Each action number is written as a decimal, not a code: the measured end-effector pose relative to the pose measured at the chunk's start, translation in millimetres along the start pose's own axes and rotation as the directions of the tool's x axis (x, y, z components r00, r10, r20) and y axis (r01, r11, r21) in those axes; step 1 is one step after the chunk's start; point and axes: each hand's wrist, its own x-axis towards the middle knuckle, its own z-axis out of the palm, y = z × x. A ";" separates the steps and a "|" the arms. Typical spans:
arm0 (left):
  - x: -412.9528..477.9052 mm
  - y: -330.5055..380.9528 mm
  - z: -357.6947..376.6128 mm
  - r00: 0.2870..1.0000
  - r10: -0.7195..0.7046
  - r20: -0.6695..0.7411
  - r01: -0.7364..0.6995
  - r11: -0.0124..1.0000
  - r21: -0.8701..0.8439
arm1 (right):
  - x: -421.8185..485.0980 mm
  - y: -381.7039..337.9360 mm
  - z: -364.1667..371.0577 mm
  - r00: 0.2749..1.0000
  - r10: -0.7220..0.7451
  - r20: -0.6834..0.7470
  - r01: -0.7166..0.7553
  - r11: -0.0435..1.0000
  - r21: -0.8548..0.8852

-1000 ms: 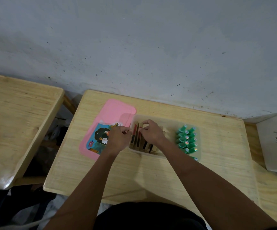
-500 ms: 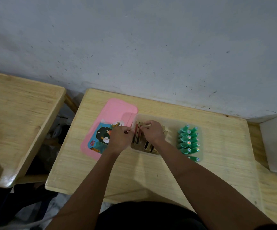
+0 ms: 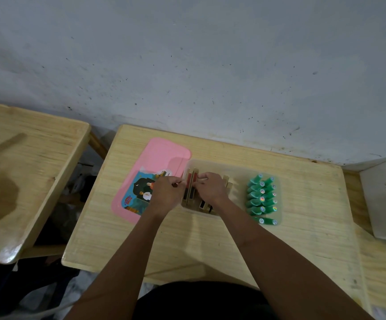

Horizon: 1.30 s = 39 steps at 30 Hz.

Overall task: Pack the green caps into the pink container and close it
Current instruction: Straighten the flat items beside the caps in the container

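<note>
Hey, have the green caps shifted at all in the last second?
No. The green caps sit in the same rows at the clear box's right end, same gap to the table's right edge.

The counter beneath the left hand and right hand is showing pale wood, fine-grained and matt; the pink lid under the left hand is looking like smooth plastic, its printed sticker shining faintly; the tub around the right hand is showing frosted, translucent plastic; the upright slats beside the right hand are looking like bare wood; the green caps right of the hands are gleaming as glossy plastic with glittery stickers; the wall beyond the hands is showing rough, speckled paint.
</note>
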 end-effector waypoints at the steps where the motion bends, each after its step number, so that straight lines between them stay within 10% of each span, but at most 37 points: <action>1: 0.3 -0.2 0.0 1.000 0.001 -0.001 -0.001 1.000 0.003 | -0.3 0.1 -0.1 1.000 -0.008 0.003 0.008 1.000 -0.007; 9: -0.2 -1.0 0.0 1.000 -0.005 0.015 0.005 1.000 -0.001 | -3.7 -3.9 -39.8 0.976 -0.219 -0.007 0.199 0.901 -0.384; 15: 0.4 -1.9 0.0 1.000 -0.004 0.006 0.004 1.000 0.004 | -0.4 8.0 -54.8 0.916 -0.237 0.324 0.392 0.354 -0.849; 22: 1.3 -1.0 0.3 1.000 -0.003 0.004 0.003 1.000 0.020 | 2.9 11.0 -49.5 0.897 -0.246 0.367 0.440 0.421 -0.793; 30: 0.5 -1.1 -0.9 1.000 0.021 0.007 -0.021 0.999 0.024 | -0.1 7.8 -30.2 0.932 -0.332 0.146 0.351 0.727 -0.591; 39: 0.6 -2.6 0.5 1.000 0.012 0.007 -0.012 1.000 0.005 | -15.0 19.2 -16.2 0.947 -0.321 0.021 0.212 0.573 -0.792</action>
